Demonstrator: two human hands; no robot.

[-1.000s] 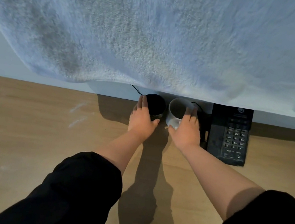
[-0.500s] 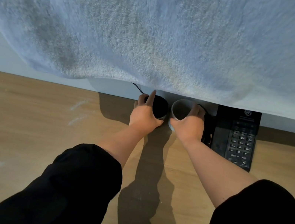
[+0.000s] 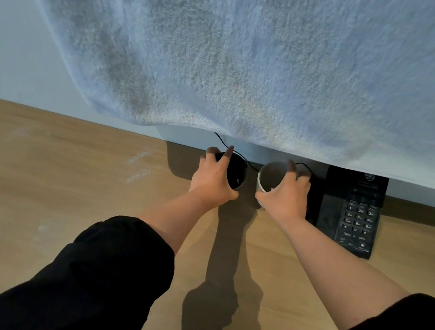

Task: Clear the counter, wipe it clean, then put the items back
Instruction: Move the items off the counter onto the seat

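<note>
Two cups stand side by side at the back of the wooden counter (image 3: 61, 196), near the wall. My left hand (image 3: 213, 177) grips the black cup (image 3: 237, 171), with fingers curled round its left side and rim. My right hand (image 3: 284, 196) grips the white cup (image 3: 271, 173), thumb on the near side and fingers over the far rim. Both cups rest on the counter. A pale blue fluffy towel (image 3: 257, 56) hangs close before the camera and hides the upper half of the view.
A black desk phone (image 3: 357, 217) with a keypad lies just right of the white cup, and a thin black cable (image 3: 223, 142) runs behind the cups. Pale smudges (image 3: 138, 166) mark the counter to the left. The counter's front edge is near the bottom.
Both hands have closed more firmly round the cups. The cups have shifted slightly apart and toward the wall. The view has tilted a little.
</note>
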